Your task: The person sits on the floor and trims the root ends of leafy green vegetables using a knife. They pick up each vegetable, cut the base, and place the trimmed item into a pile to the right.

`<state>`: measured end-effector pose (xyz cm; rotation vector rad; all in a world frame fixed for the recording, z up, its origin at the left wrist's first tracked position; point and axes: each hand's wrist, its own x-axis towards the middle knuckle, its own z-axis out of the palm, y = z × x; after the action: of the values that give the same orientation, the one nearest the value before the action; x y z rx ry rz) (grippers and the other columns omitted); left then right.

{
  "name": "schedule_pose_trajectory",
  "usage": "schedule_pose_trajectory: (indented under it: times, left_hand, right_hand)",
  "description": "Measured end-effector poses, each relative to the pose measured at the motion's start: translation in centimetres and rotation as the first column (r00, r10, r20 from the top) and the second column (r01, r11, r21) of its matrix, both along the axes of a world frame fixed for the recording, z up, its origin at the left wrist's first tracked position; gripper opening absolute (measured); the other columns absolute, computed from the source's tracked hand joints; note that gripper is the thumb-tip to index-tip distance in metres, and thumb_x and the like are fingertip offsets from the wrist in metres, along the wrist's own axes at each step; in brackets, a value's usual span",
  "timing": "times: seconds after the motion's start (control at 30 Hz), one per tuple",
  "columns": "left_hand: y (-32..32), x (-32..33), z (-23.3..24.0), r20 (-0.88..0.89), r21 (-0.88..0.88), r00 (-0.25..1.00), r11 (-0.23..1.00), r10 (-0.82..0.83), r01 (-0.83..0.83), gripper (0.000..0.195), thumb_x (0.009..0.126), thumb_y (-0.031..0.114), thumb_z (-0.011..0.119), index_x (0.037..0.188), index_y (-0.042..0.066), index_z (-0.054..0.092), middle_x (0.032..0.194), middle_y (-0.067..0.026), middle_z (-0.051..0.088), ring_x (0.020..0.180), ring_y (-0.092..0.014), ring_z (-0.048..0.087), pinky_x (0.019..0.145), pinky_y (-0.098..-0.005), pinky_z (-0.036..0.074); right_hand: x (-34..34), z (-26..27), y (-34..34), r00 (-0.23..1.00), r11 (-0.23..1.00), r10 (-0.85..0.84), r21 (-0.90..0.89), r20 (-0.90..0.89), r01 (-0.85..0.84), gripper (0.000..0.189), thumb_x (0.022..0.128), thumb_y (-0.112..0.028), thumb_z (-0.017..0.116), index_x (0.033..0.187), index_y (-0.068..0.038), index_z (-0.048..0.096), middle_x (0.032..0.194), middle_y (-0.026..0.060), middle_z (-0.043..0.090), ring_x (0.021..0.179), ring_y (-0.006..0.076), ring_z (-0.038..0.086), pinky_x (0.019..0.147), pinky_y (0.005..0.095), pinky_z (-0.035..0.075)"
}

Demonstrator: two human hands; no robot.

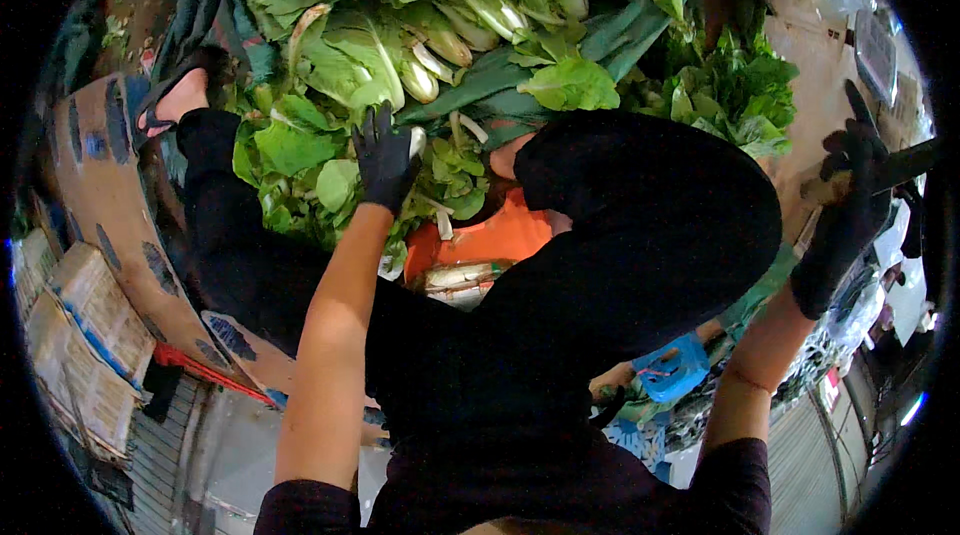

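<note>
My left hand [384,160], in a black glove, lies with its fingers apart on a heap of leafy greens [296,145]. A pale cut stem [417,141] is beside its fingers. Off at the far right, my right hand [844,197], also gloved in black, holds what looks like a knife [904,166], its light handle end towards the greens and its dark blade pointing outwards. Above my left hand, large heads of leafy vegetable [352,55] with white bases are piled up, some on a dark green sheet [480,96].
An orange plastic object [484,239] is between my legs. More dark leafy greens [750,92] stand at the upper right, by a scale-like device [876,55]. Cardboard [112,182] lies to the left, and a blue plastic basket [673,368] is at the lower right.
</note>
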<state>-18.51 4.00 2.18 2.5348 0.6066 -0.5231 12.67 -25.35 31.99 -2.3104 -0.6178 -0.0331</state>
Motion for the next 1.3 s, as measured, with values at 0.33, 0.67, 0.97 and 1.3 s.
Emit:
schedule_pose_trajectory:
  times: [0.33, 0.67, 0.97, 1.3]
  left_hand:
    - [-0.8, -6.8, 14.5, 0.047, -0.684, 0.742, 0.562, 0.669, -0.464, 0.054, 0.078, 0.033, 0.060, 0.124, 0.009, 0.042, 0.124, -0.0157, 0.042, 0.112, -0.032, 0.042, 0.089, -0.0448, 0.036]
    - [-3.0, -8.2, 26.1, 0.387, -0.593, 0.723, 0.755, 0.573, -0.281, 0.049, 0.082, 0.028, 0.054, 0.124, 0.007, 0.042, 0.125, -0.0155, 0.042, 0.114, -0.031, 0.041, 0.091, -0.0413, 0.035]
    - [-2.7, -6.4, 27.9, 0.500, -0.458, 0.699, 0.841, 0.511, -0.288, 0.044, 0.085, 0.024, 0.049, 0.123, 0.005, 0.041, 0.126, -0.0153, 0.041, 0.115, -0.029, 0.040, 0.093, -0.0380, 0.034]
    - [2.1, -7.2, 29.3, 0.648, -0.046, 0.722, 0.958, 0.243, -0.281, 0.039, 0.088, 0.020, 0.043, 0.123, 0.003, 0.041, 0.127, -0.0151, 0.040, 0.116, -0.027, 0.039, 0.095, -0.0345, 0.032]
  right_hand:
    - [-14.7, -2.7, 13.9, 0.553, 0.502, 0.770, -0.232, -0.319, -0.833, 0.019, 0.065, -0.018, 0.060, 0.082, -0.010, 0.055, 0.073, 0.0100, 0.058, 0.068, 0.0280, 0.058, 0.057, 0.0373, 0.045]
    - [-19.9, -2.4, 14.9, 0.507, 0.470, 0.848, -0.222, -0.156, -0.854, 0.023, 0.067, -0.033, 0.060, 0.076, -0.012, 0.057, 0.061, 0.0088, 0.056, 0.058, 0.0282, 0.058, 0.049, 0.0409, 0.043]
    - [-19.5, -2.8, 15.4, 0.511, 0.762, 0.581, 0.202, -0.634, -0.616, 0.031, 0.069, -0.017, 0.071, 0.091, -0.001, 0.057, 0.079, 0.0075, 0.059, 0.070, 0.0147, 0.055, 0.066, 0.0301, 0.046]
    - [-15.2, -0.9, 13.2, 0.533, 0.867, 0.432, 0.497, -0.727, -0.025, 0.038, 0.070, -0.013, 0.067, 0.104, -0.002, 0.054, 0.093, 0.0052, 0.058, 0.082, 0.0120, 0.053, 0.075, 0.0259, 0.044]
